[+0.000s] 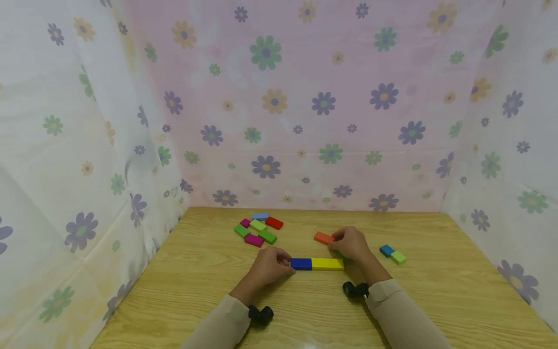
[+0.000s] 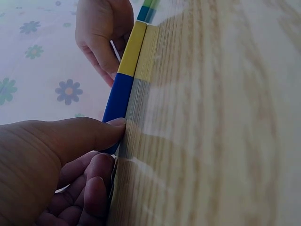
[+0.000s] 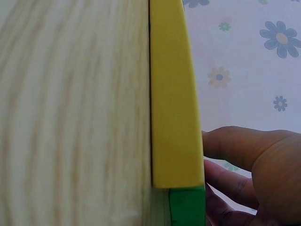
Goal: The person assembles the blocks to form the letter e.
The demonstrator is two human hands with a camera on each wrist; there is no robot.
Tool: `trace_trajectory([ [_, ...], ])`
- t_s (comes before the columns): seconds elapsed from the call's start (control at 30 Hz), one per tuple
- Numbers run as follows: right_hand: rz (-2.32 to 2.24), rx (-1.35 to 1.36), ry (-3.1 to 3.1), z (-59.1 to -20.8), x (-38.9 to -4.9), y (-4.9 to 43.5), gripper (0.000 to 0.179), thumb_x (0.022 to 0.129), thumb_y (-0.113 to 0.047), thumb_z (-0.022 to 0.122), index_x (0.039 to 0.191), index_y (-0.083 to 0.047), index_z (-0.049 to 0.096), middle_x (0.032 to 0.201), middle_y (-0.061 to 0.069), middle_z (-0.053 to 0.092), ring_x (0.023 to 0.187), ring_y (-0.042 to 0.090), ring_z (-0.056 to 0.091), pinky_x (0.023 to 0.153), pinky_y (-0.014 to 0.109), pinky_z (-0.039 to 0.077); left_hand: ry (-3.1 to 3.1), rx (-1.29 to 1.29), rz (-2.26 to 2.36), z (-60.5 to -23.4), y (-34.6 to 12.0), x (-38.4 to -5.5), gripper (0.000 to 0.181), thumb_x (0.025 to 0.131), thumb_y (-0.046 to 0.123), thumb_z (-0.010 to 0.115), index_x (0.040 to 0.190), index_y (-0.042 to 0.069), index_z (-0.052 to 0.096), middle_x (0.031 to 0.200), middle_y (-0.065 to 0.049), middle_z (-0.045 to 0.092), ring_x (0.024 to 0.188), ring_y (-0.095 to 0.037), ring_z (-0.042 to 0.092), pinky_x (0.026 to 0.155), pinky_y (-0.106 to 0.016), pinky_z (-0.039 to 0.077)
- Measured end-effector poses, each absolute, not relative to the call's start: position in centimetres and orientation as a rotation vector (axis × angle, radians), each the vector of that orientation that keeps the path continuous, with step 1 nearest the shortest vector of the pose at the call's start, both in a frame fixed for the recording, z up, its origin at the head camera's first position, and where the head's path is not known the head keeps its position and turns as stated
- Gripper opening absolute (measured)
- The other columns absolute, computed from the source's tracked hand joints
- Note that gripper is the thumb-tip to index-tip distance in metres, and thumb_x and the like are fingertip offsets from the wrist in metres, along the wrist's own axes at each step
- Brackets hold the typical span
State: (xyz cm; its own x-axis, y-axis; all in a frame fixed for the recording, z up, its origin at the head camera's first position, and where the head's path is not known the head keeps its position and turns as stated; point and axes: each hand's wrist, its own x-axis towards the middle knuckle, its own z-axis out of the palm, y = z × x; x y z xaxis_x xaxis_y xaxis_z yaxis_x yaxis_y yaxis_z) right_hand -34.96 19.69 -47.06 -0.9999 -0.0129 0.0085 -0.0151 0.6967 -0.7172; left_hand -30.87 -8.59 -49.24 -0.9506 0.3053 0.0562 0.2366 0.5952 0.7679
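A blue block (image 1: 301,264) and a longer yellow block (image 1: 328,264) lie end to end in a row on the table. At the row's left end my left hand (image 1: 269,265) pinches the blue block, the thumb along its near side. Beyond the yellow block my right hand (image 1: 351,243) has thumb and forefinger around the right end of an orange block (image 1: 323,238). The right wrist view hides that orange block. A green block (image 3: 188,207), partly covered by the right hand in the head view, sits just behind the yellow block's right end.
Behind the left hand lies a loose group of blocks, among them a red block (image 1: 274,223), a magenta block (image 1: 254,240) and a light blue block (image 1: 260,216). To the right are a teal block (image 1: 386,250) and a lime block (image 1: 398,257). Flowered cloth (image 1: 296,97) surrounds the table.
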Motion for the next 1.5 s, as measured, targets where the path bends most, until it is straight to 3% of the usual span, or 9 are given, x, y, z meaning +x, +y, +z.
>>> trace_trajectory([
  [0.53,1.232,0.030,-2.885,-47.05,-34.69,19.70,0.041,0.084,-0.018,0.084,0.119,0.002,0.073,0.107,0.015,0.074,0.095,0.027,0.068,0.086,0.046,0.058,2.731,0.472,1.294,-49.25,-8.62,-31.02,0.029,0.080,0.023,0.091,0.104,0.011,0.079,0.083,0.008,0.069,0.079,-0.009,0.063,0.072,-0.028,0.055],
  [1.5,1.353,0.016,-2.910,-46.70,-34.70,20.18,0.048,0.083,-0.021,0.086,0.123,0.001,0.071,0.114,0.016,0.071,0.100,0.029,0.067,0.089,0.047,0.057,2.708,0.449,1.279,-48.67,-8.71,-30.85,0.034,0.080,0.026,0.091,0.107,0.010,0.078,0.084,0.007,0.068,0.079,-0.010,0.063,0.074,-0.027,0.055],
])
